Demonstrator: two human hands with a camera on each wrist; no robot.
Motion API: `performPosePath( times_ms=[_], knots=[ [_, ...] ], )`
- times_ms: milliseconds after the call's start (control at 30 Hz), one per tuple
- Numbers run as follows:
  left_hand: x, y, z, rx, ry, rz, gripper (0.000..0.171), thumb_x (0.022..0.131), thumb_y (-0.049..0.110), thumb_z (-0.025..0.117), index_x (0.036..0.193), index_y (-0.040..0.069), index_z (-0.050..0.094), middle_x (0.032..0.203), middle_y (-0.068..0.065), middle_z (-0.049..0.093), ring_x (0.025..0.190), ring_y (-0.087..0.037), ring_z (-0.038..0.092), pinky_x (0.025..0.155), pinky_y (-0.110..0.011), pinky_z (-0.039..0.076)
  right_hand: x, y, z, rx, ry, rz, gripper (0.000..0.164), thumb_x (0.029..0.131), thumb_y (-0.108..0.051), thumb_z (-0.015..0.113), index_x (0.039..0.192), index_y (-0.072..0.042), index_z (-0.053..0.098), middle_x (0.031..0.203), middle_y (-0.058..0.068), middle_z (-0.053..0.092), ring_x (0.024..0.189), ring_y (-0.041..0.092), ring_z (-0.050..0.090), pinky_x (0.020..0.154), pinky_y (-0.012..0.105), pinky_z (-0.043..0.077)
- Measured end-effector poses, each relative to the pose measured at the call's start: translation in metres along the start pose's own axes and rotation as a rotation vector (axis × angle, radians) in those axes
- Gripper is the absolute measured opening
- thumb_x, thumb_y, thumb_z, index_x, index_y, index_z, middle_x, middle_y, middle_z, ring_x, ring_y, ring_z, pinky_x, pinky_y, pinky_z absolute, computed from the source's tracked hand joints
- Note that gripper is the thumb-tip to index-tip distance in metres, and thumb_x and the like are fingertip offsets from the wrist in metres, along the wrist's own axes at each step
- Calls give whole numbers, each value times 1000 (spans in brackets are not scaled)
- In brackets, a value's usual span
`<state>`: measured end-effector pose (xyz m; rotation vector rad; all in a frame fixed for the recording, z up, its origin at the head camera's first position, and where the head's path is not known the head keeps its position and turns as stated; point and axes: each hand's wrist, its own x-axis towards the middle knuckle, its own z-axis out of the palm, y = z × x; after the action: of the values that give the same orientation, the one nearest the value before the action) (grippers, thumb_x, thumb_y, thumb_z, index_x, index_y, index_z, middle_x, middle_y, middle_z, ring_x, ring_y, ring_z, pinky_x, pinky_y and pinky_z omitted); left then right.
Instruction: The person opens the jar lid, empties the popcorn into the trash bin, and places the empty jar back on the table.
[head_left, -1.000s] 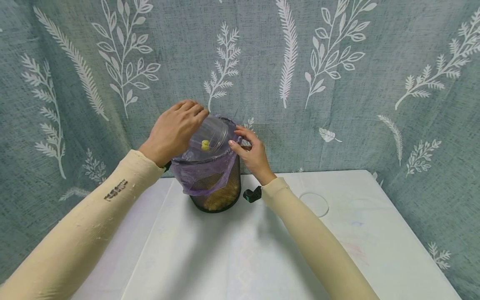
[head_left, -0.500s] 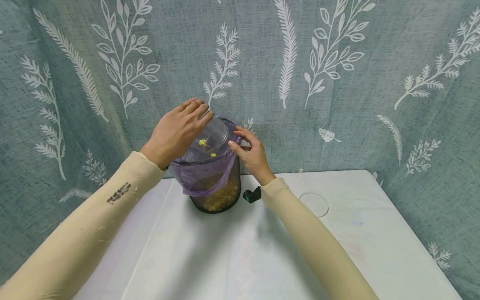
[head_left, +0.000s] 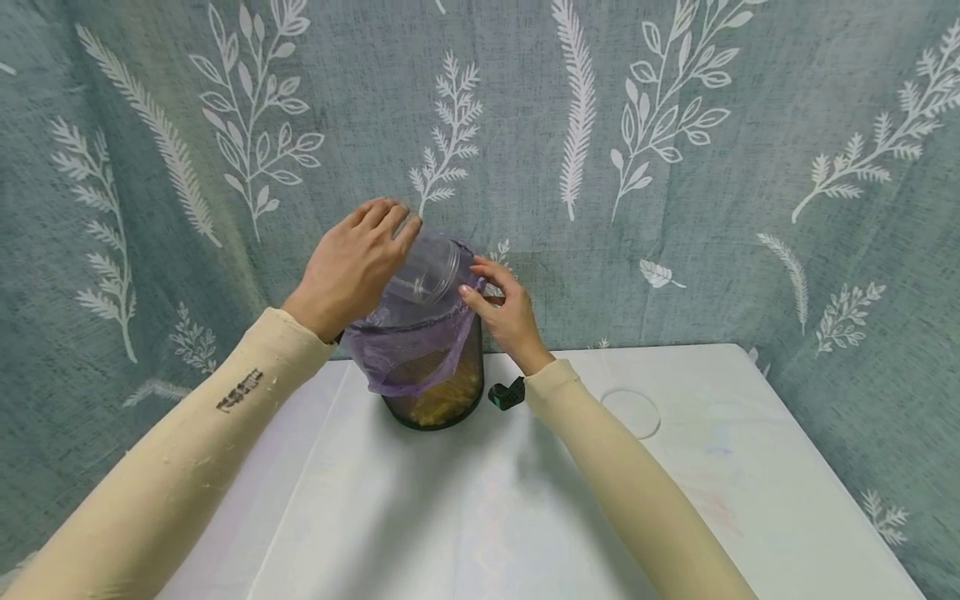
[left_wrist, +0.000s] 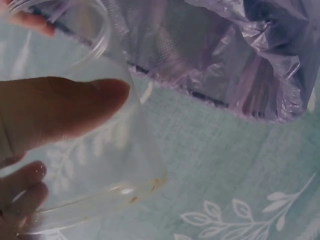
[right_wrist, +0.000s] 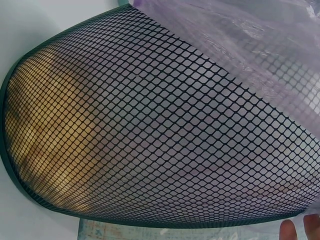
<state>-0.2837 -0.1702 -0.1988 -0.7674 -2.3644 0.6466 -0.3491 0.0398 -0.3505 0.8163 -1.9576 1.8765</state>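
Note:
My left hand (head_left: 356, 262) grips a clear plastic jar (head_left: 433, 268), tipped with its mouth over a black mesh wastebasket (head_left: 467, 367). In the left wrist view the thumb lies along the jar (left_wrist: 110, 150), and small yellowish-brown bits cling near its bottom edge. A thin purple bin liner (head_left: 412, 358) lines the basket and folds down over its rim. My right hand (head_left: 510, 308) pinches the rim with the liner on the right side, thumb and fingers apart across it. Yellow-brown contents (right_wrist: 55, 135) show through the mesh at the bottom of the basket.
A white-covered table (head_left: 480, 517) carries the basket. A thin pale ring (head_left: 632, 414) lies to the right, beyond the right forearm. A black device (head_left: 507, 393) sits at the right wrist. A grey-green leaf-patterned curtain (head_left: 525, 167) hangs close behind the basket.
A yellow lump in the jar slid toward its mouth, a piece dropping off, and is now out of sight. The left hand tilts the jar slightly differently; the right hand stays at the rim.

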Motion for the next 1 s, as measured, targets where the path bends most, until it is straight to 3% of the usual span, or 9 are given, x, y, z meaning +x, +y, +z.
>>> performPosePath(
  times_ms=[200, 467, 733, 1000],
  knots=[
    [-5, -2, 2, -50, 41, -63, 65, 76, -10, 78, 136, -8, 53, 134, -27, 56, 129, -45, 52, 114, -51, 42, -1, -3, 0, 14, 4, 14, 42, 104, -18, 69, 142, -1, 61, 160, 9, 47, 140, 28, 49, 105, 49, 49],
    [-17, -7, 1, -148, -5, -185, 72, 74, -5, 77, 140, -9, 48, 138, -27, 54, 133, -46, 49, 116, -54, 39, -2, -3, 2, 5, -3, 15, 44, 104, -15, 68, 143, 3, 58, 160, 10, 47, 142, 27, 48, 106, 46, 49],
    [-29, -10, -1, -248, 19, -273, 101, 65, 23, 97, 145, -10, 46, 142, -28, 53, 134, -47, 48, 115, -57, 39, -1, -3, 2, 3, -3, 15, 45, 104, -15, 68, 144, 4, 57, 160, 8, 48, 141, 27, 49, 105, 46, 49],
    [-36, -6, 0, -415, 42, -374, 107, 65, 30, 101, 148, -9, 44, 143, -28, 53, 133, -47, 48, 114, -60, 38, -2, -1, 3, 17, -4, 14, 46, 105, -17, 68, 144, 4, 57, 161, 9, 46, 142, 30, 48, 107, 49, 48]
  ],
)
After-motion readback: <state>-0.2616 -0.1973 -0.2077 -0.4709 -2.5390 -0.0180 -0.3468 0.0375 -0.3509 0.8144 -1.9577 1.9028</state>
